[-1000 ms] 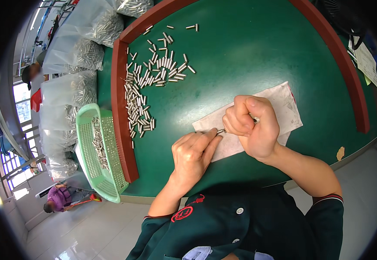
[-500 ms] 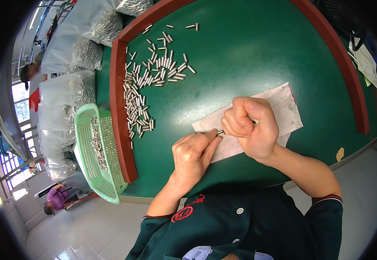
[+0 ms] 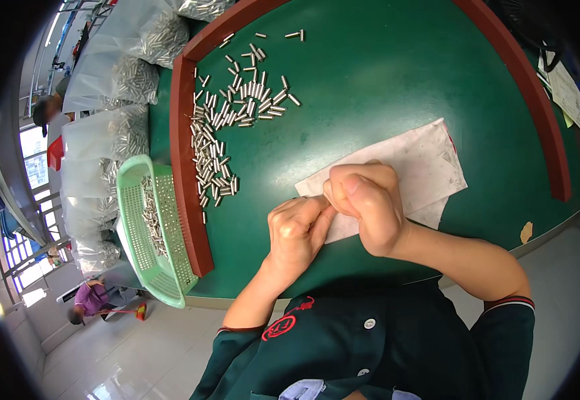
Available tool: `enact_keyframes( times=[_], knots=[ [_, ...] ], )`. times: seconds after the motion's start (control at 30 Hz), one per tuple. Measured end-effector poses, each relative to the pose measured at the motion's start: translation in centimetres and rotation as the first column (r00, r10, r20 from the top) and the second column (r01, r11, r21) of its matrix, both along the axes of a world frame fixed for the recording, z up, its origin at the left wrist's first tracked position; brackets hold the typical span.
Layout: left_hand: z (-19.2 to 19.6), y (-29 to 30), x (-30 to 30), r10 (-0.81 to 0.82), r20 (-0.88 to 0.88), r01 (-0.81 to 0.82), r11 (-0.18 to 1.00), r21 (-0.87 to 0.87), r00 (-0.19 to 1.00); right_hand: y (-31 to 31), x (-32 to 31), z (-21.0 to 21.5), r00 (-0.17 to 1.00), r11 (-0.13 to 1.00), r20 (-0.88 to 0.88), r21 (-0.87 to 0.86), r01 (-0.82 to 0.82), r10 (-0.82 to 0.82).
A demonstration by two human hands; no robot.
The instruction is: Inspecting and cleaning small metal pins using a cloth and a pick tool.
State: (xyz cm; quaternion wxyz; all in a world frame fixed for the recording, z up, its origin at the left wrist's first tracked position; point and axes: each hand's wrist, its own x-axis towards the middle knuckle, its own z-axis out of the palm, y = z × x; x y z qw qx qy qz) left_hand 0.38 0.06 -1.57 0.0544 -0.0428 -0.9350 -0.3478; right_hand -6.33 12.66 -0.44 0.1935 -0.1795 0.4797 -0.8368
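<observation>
green table [image 3: 396, 73] | red rim [image 3: 182, 153] beside pins [image 3: 226, 133] | left hand [image 3: 296, 230], right hand [image 3: 363, 203] fisted, contents hidden

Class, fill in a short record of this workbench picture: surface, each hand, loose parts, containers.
Surface: green table with a red-brown raised rim
Left hand: fingers curled, fingertips meeting the right hand
Right hand: closed in a fist over a white cloth
Held item: hidden between the fingers
Loose parts: small metal pins scattered along the left rim
Containers: light green mesh basket holding pins; clear bags of pins beyond
</observation>
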Motion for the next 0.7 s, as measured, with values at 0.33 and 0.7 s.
enact_keyframes(
  times=[0.33,0.7],
  knots=[
    [0.4,0.5,0.2,-0.044,-0.158,0.007,0.973,-0.229,0.986,1.2,-1.4,0.3,0.973,0.979,0.23,-0.204,0.022,0.026],
    [1.9,0.0,-0.5,-0.243,-0.106,0.173,0.879,-0.445,0.964,1.2,-1.1,-0.2,0.971,0.989,0.238,-0.148,0.007,0.029]
  ],
)
